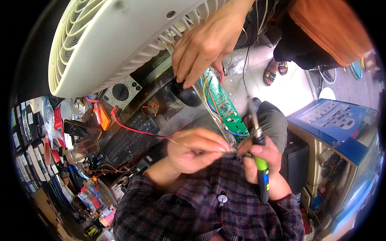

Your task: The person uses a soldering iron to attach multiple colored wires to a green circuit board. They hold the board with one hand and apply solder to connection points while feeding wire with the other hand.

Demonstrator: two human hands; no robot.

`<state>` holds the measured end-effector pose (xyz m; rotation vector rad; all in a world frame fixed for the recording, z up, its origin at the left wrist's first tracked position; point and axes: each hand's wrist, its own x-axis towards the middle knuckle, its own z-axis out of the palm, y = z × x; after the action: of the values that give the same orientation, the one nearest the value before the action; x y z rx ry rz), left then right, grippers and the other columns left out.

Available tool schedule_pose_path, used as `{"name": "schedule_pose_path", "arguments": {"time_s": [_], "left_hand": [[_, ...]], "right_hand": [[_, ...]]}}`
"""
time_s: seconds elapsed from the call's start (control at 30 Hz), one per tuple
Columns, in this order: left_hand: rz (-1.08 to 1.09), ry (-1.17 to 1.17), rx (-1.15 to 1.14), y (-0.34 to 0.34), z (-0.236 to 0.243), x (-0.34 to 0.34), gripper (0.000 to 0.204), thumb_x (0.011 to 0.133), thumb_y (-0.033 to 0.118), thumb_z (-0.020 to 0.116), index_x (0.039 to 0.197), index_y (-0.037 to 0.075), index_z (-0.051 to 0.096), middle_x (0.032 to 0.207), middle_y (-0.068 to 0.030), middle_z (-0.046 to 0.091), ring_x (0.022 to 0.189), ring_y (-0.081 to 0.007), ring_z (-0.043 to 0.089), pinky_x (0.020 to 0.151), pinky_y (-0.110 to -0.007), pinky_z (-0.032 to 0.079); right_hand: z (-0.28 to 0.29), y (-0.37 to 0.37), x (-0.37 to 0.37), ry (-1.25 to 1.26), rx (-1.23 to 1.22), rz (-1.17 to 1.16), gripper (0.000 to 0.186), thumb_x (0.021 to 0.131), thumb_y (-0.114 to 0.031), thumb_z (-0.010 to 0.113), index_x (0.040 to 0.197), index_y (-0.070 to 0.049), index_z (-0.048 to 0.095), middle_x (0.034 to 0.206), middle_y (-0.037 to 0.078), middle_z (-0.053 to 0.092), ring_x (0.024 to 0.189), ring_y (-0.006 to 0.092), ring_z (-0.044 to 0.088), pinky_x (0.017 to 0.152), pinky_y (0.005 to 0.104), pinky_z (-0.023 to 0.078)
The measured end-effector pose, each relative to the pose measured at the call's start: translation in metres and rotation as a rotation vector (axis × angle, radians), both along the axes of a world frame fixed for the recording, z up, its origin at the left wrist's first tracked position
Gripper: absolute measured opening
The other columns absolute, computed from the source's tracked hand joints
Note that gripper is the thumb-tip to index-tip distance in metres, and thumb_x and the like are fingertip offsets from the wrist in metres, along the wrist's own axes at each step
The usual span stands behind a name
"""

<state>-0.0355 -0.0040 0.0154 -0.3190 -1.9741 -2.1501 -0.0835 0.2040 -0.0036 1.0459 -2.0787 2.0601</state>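
Here, our left hand (191,149) has thumb and forefinger pinched together, on what we cannot tell. Beyond it, another person's hand (207,44) is at the far end of the green circuit board (226,107), whose long axis slants rightward back toward our hands, its near end just beyond our right hand (272,154), the nearer one, closed around a soldering iron (263,176), tip pointing away.

Multimeter dial (120,92) — markings too small to read
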Motion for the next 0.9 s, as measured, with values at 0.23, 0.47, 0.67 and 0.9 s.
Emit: {"name": "schedule_pose_path", "arguments": {"time_s": [0.23, 0.47, 0.67, 0.9], "left_hand": [[0.376, 0.096, 0.158, -0.016, -0.017, -0.015, 0.019, 0.092, -0.010, 0.060, 0.107, 0.000, 0.055, 0.103, -0.0229, 0.067, 0.093, -0.0315, 0.070, 0.081, -0.041, 0.061], [0.616, 0.095, 0.137, -0.021, -0.032, -0.032, 0.007, 0.099, 0.004, 0.057, 0.106, 0.004, 0.055, 0.111, -0.0185, 0.065, 0.105, -0.0288, 0.067, 0.082, -0.033, 0.058], [0.674, 0.119, 0.158, -0.022, -0.035, -0.039, 0.007, 0.099, 0.004, 0.058, 0.105, 0.006, 0.056, 0.111, -0.0175, 0.066, 0.105, -0.0262, 0.066, 0.084, -0.033, 0.055], [0.713, 0.143, 0.064, -0.023, -0.036, -0.046, 0.005, 0.096, 0.000, 0.060, 0.099, 0.004, 0.058, 0.110, -0.0167, 0.066, 0.108, -0.0233, 0.062, 0.095, -0.036, 0.049]], "right_hand": [[-0.020, 0.001, -0.008, 0.101, 0.247, -0.228, 0.060, 0.075, 0.003, 0.079, 0.126, -0.006, 0.047, 0.099, 0.021, 0.068, 0.089, 0.0357, 0.070, 0.082, 0.0444, 0.056], [-0.022, -0.007, 0.006, -0.023, 0.267, -0.180, 0.072, 0.073, -0.006, 0.085, 0.131, -0.005, 0.042, 0.114, 0.025, 0.064, 0.097, 0.0391, 0.067, 0.083, 0.0437, 0.055], [-0.023, -0.010, 0.008, 0.026, 0.286, -0.202, 0.073, 0.072, 0.000, 0.083, 0.131, -0.005, 0.042, 0.112, 0.024, 0.064, 0.095, 0.0392, 0.066, 0.081, 0.0449, 0.054], [-0.011, -0.009, 0.001, 0.031, 0.307, -0.166, 0.073, 0.071, -0.001, 0.083, 0.132, -0.006, 0.042, 0.111, 0.023, 0.065, 0.094, 0.0391, 0.066, 0.079, 0.0452, 0.054]]}}
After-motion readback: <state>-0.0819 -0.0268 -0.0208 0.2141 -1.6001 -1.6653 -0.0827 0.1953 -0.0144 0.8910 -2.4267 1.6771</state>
